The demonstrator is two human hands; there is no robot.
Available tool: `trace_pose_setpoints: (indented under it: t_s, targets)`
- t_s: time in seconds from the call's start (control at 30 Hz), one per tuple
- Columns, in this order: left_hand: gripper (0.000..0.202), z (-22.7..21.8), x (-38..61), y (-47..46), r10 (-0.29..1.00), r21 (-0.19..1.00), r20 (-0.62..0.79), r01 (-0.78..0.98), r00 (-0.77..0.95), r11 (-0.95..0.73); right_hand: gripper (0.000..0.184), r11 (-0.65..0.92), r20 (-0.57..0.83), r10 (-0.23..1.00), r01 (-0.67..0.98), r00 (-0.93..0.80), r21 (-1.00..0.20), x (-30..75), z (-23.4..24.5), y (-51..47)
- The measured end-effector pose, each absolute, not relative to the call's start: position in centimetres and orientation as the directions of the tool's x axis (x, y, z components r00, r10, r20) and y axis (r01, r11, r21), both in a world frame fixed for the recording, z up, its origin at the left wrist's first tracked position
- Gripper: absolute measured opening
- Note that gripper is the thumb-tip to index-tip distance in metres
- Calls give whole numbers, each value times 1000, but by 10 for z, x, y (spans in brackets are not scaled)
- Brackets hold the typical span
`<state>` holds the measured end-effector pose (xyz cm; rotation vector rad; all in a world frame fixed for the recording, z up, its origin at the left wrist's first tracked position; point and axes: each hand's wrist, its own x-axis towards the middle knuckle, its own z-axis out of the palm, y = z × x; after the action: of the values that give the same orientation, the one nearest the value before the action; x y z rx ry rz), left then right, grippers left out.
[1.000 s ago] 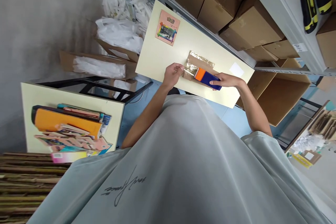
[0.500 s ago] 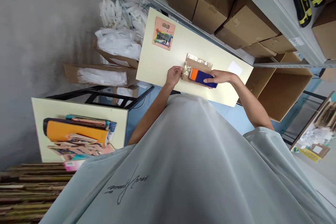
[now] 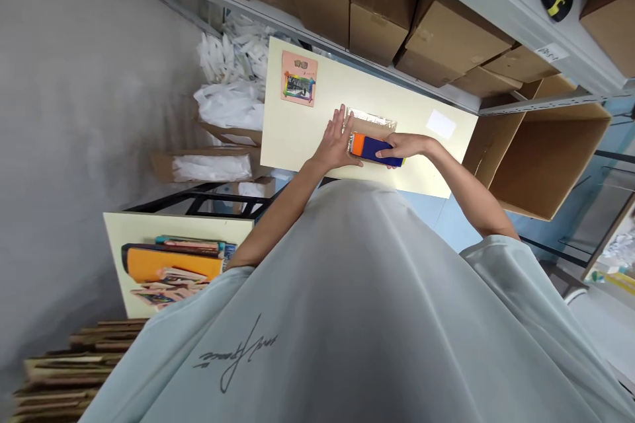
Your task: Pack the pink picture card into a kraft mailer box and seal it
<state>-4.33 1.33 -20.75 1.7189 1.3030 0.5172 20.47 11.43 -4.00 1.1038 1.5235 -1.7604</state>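
An orange and dark blue tape dispenser (image 3: 368, 147) is gripped in my right hand (image 3: 399, 145), its orange end pointing left. It lies over a small flat cardboard box (image 3: 370, 127), which has shiny clear tape along its far and left edges. My left hand (image 3: 337, 144) is open, fingers stretched out, pressed against the box's left end. Whether a strip of tape runs under that palm is hidden. A pink printed card (image 3: 299, 79) lies farther left on the pale table (image 3: 288, 135).
A white paper slip (image 3: 440, 123) lies at the table's right. Cardboard boxes (image 3: 377, 26) line the shelf behind, and a large open carton (image 3: 550, 152) stands at right. A side table (image 3: 116, 264) with books and cards is at left, below white bags (image 3: 231, 106).
My left hand has gone from pinched fingers at the box's left end to spread fingers laid against it. My right hand keeps its hold on the tape dispenser. The view has shifted slightly.
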Motion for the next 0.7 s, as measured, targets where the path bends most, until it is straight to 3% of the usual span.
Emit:
trace_pose_setpoints:
  t_s: [0.23, 0.43, 0.57, 0.7]
  targets:
    - [154, -197, -42, 14, 886, 769, -292, 639, 361, -7, 44, -291, -873, 59, 828, -484, -479, 214, -39, 113]
    - [132, -186, -36, 14, 902, 785, -314, 615, 298, 70, 60, -289, -891, 25, 850, -454, -441, 301, -14, 112]
    - [144, -188, -37, 17, 891, 761, -344, 644, 295, 81, 67, -261, -896, 4, 864, -445, -430, 371, -1, 107]
    - [158, -193, -39, 18, 870, 722, -377, 689, 319, 60, 62, -279, -901, 20, 863, -434, -422, 397, -21, 103]
